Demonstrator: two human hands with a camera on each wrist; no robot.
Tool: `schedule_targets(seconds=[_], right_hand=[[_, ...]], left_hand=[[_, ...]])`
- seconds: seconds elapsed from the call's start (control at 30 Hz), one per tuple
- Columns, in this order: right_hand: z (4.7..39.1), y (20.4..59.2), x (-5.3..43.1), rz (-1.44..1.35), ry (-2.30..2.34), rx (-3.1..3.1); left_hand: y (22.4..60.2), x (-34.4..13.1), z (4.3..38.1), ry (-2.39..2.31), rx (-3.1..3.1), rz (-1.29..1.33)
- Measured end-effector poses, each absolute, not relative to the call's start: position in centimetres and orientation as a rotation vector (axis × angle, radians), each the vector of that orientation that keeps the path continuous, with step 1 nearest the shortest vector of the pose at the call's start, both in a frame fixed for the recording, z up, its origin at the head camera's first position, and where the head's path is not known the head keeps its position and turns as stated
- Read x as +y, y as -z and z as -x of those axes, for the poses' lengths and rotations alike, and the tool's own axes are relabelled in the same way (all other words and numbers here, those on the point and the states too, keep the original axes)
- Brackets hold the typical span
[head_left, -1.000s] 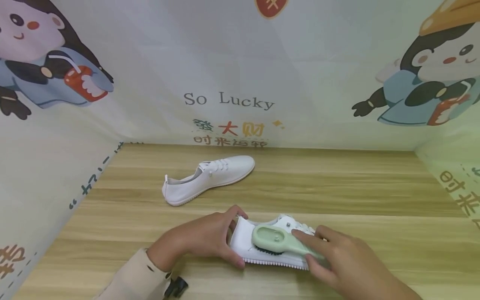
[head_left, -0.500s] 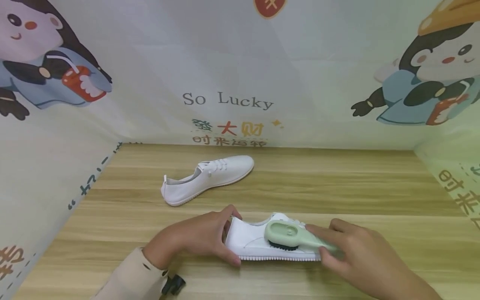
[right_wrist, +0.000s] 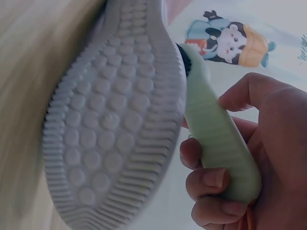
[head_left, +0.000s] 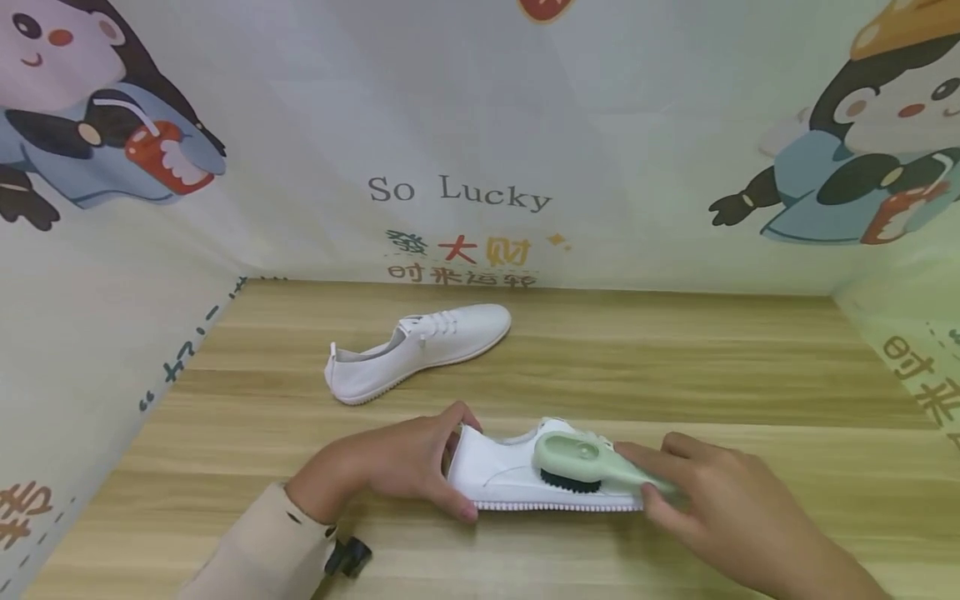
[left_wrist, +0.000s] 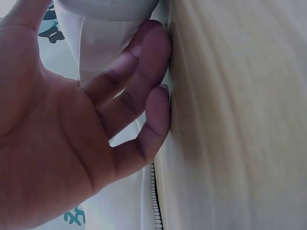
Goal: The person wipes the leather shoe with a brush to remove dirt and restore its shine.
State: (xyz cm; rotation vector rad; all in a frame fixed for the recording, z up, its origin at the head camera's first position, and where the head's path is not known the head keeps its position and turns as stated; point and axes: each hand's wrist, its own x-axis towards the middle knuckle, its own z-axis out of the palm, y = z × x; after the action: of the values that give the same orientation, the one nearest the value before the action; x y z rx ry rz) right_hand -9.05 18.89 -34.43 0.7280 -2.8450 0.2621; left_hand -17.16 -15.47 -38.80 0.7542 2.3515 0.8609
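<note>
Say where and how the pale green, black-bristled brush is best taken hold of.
Probably by its slim, ribbed handle, from the right, where the right grip holds it: the handle points that way, while the oval head has its bristles facing the nearer white lace-up shoe.

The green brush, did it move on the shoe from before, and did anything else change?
Yes. The green brush in the right hand moved along the held shoe, away from its heel. That shoe and the left hand shifted slightly left. Nothing was grabbed or let go; the other shoe stayed put.
</note>
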Motion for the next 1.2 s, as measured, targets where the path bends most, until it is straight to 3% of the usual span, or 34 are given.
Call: schedule_targets(seconds=[0.33, 1.2], right_hand=[[8.8, 35.6, 17.2, -0.877, -0.325, -2.696], [8.5, 35.9, 15.7, -0.832, -0.339, -2.72]], left_hand=[[38.5, -15.4, 17.3, -0.883, 2.34, -0.761], [39.0, -15.4, 17.3, -0.914, 2.308, -0.771]])
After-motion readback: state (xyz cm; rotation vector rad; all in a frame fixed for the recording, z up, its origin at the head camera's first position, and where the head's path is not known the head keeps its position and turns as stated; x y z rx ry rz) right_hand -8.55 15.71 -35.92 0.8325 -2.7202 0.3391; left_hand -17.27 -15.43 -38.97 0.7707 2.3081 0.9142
